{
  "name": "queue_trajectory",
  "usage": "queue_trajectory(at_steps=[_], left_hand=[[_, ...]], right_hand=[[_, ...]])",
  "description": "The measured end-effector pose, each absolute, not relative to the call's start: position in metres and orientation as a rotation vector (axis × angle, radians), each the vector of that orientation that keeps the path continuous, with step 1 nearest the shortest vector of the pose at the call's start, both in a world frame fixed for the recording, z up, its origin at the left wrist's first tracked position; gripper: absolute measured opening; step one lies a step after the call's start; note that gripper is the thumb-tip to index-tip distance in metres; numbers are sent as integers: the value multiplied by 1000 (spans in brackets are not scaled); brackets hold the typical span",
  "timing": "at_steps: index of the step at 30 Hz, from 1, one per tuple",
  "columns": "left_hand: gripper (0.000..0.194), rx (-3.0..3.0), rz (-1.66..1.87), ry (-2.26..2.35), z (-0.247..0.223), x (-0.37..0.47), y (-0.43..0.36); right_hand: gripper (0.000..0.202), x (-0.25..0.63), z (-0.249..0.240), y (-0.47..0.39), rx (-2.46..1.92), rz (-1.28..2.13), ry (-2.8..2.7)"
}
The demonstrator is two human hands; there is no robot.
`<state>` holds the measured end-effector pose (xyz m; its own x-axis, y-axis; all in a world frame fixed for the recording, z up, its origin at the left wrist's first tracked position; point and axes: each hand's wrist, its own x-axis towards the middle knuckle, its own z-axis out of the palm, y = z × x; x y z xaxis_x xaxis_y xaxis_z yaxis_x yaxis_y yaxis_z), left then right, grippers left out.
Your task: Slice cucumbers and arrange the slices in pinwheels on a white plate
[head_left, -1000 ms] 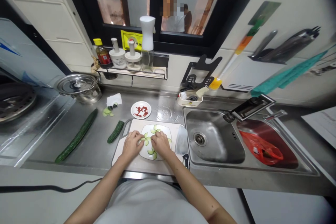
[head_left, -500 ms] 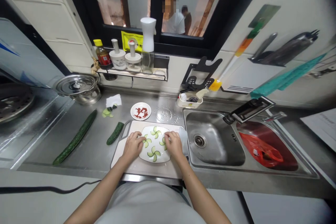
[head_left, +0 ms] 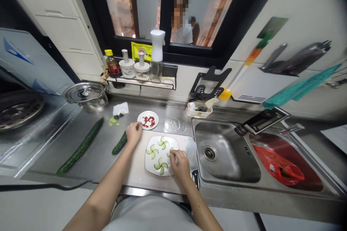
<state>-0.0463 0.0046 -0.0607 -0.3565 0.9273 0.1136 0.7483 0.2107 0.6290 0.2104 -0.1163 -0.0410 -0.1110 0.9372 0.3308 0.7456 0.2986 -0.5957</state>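
A white square plate [head_left: 155, 162] with cucumber slices in pinwheel shapes lies on the cutting board [head_left: 135, 178]. My right hand [head_left: 181, 164] is at its right side, thumb and fingertips pinched on a cucumber slice [head_left: 171, 152] of the right pinwheel. Fingers curled together, my left hand [head_left: 133, 134] is at the left rim of a small round plate [head_left: 156, 121] holding red chopped bits [head_left: 148, 121]. Anything in the left fingers is hidden. A short cucumber piece [head_left: 119, 143] lies left of that hand. Beside my right hand is a knife [head_left: 191, 148], blade partly covering the board's edge.
A whole cucumber [head_left: 81, 146] lies at left, with cucumber scraps [head_left: 114, 121] and a white paper [head_left: 120, 108] behind. A lidded steel pot [head_left: 94, 103] stands further back. The sink [head_left: 227, 151] is at right; a red plastic bag [head_left: 282, 168] lies in its second basin.
My left hand has moved from the square plate's left side up and left to the small plate's rim. My right hand stays at the right pinwheel. The view has shifted slightly.
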Motion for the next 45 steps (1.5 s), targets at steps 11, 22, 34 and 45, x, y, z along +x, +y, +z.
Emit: queue_trajectory(at_steps=[11, 22, 34, 45], left_hand=[[25, 1784, 189, 2204, -51, -57, 60], [32, 1952, -10, 2126, -50, -53, 60], [29, 1932, 64, 2150, -50, -56, 53], [33, 1977, 26, 2114, -52, -60, 69]], right_hand=[[29, 211, -40, -112, -1569, 334, -1844], [27, 208, -37, -111, -1599, 317, -1835], [26, 215, -33, -124, -1612, 360, -1786], [26, 212, -34, -126, -1598, 339, -1769]])
